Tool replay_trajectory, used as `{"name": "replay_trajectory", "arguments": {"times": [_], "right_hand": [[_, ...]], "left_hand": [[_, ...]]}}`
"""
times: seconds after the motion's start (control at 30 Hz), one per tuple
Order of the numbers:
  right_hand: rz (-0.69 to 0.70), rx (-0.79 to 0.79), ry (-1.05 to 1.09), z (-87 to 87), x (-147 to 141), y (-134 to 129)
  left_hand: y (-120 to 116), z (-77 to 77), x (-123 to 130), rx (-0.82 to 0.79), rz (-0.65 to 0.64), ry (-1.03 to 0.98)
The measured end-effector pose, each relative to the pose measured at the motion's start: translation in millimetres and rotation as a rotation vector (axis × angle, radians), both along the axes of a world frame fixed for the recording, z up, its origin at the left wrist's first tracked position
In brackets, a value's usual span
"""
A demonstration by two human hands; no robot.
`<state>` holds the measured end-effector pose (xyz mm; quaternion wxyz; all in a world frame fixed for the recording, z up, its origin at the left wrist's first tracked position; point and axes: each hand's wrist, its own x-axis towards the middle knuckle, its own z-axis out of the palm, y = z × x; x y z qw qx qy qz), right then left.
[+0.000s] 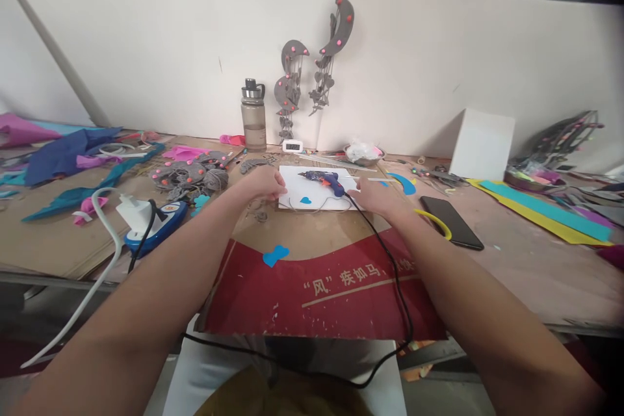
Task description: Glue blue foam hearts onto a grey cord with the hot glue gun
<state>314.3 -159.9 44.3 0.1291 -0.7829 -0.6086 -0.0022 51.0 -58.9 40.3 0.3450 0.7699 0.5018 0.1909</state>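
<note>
A white board [319,206] lies flat on the cardboard, a blue and black hot glue gun [329,181] resting on top. My left hand [268,183] has its fingers curled at the board's left edge. At the right edge is my right hand [371,195], fingers bent against the board, the tips partly hidden. Also on the board are a small blue heart [305,200] and a thin grey string [319,209]. The gun's black cord [394,266] runs down past my right forearm. Nearer to me lies a blue flower-shaped cutout [275,255].
To the left are a blue power strip [168,221], grey felt pieces [190,175] and felt scraps [68,153]. A water bottle [254,120] and small clock [292,146] stand behind. To the right are a phone [451,221], yellow ring [439,222] and white panel [482,146]. Grey moon hangings [341,29] hang on the wall.
</note>
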Motion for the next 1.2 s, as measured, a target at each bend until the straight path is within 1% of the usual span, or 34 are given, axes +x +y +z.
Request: {"name": "replay_trajectory", "arguments": {"times": [0.03,0.1,0.17,0.23,0.3,0.37,0.43,0.5,0.6,0.67,0.77,0.8,0.87,0.93,1.0,1.1,1.2], "right_hand": [[-0.011,-0.045,-0.035,1.3,0.2,-0.1],[-0.017,-0.128,-0.114,4.8,-0.4,-1.6],[-0.020,-0.151,-0.157,9.2,-3.3,-5.0],[-0.031,-0.096,-0.145,13.2,-8.2,-9.2],[-0.012,0.044,-0.096,15.0,-14.5,-11.9],[0.082,0.212,0.017,13.7,-21.3,-12.3],[0.224,0.330,0.164,10.2,-28.6,-11.5],[0.349,0.361,0.282,6.7,-36.6,-11.6],[0.460,0.320,0.357,4.5,-50.0,-15.8],[0.524,0.275,0.350,3.4,-58.4,-19.0],[0.644,0.212,0.271,-3.0,-66.8,-19.6],[0.687,0.192,0.210,-6.1,-68.3,-18.8],[0.742,0.147,0.023,-11.6,-69.8,-17.2],[0.736,0.109,-0.194,-14.0,-70.6,-17.3],[0.692,0.093,-0.351,-13.4,-71.4,-19.1],[0.655,0.090,-0.473,-12.2,-73.0,-21.1],[0.633,0.088,-0.505,-15.1,-73.8,-19.2]], "left_hand": [[-0.3,2.5,-1.3,-0.002,0.010,0.023],[-0.5,5.6,-2.2,0.058,0.013,0.119],[-0.6,6.5,-1.1,0.130,0.014,0.205],[-1.5,6.8,0.9,0.196,0.027,0.256],[-3.4,8.0,2.6,0.277,0.080,0.273],[-6.1,10.8,2.8,0.368,0.150,0.269],[-8.4,14.5,1.5,0.418,0.196,0.219],[-9.4,18.0,-0.5,0.458,0.210,0.149],[-7.9,21.2,-3.5,0.495,0.225,0.058],[-6.3,21.9,-4.9,0.478,0.223,0.031],[-5.6,21.9,-5.7,0.449,0.164,0.026],[-6.1,21.9,-5.6,0.439,0.133,0.026],[-7.7,22.1,-5.0,0.394,0.059,0.028],[-9.5,21.8,-4.0,0.315,-0.012,0.043],[-10.6,20.3,-3.0,0.229,-0.055,0.051],[-10.9,15.8,-1.3,0.079,-0.095,0.013],[-11.4,12.3,0.7,-0.013,-0.139,0.014]]}}
